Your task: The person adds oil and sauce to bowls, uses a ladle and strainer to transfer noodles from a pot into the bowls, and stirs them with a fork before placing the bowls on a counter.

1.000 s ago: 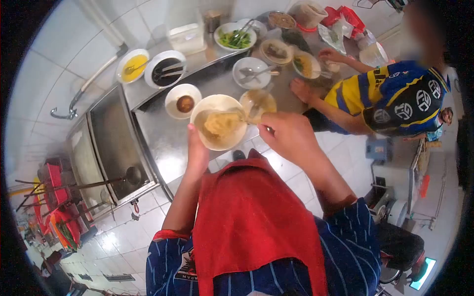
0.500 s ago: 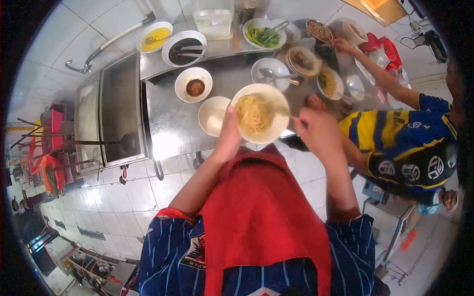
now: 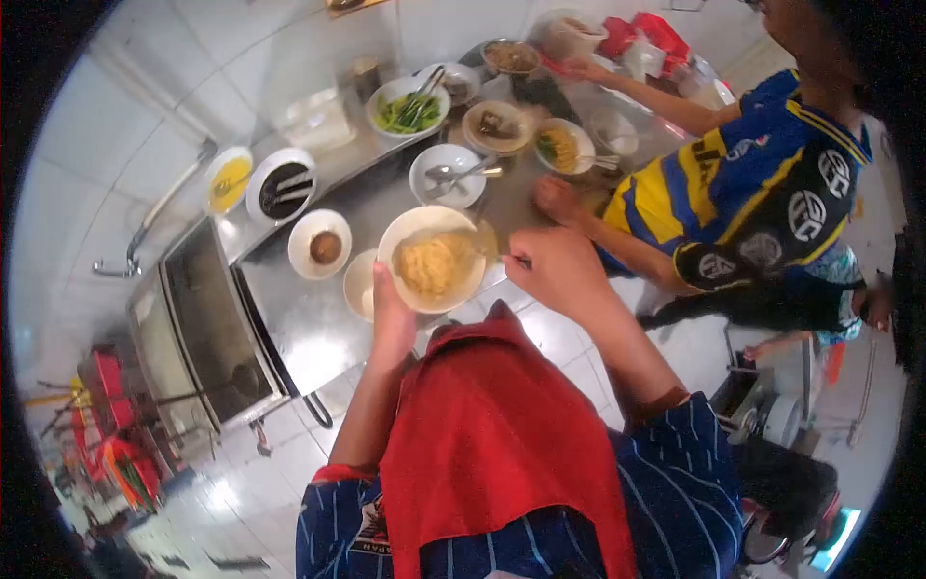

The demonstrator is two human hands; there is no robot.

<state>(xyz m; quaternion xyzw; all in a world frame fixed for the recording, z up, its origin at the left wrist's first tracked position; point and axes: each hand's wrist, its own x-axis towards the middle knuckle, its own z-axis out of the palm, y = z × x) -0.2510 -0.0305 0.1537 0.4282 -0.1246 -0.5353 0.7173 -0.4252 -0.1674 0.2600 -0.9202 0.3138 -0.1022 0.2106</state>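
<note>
Gripping the bowl of noodles by its near rim, my left hand is holding it level above the surface so nothing spills; my right hand, just beside it, is pinching a thin utensil.

- Bright, even light, washing out to white at the left of the frame.
- Glare patch on the steel counter, left of centre.
- Strong fisheye bending, with a black vignette ringing the edges.
- The noodle bowl is slightly soft; the periphery is blurrier.
</note>
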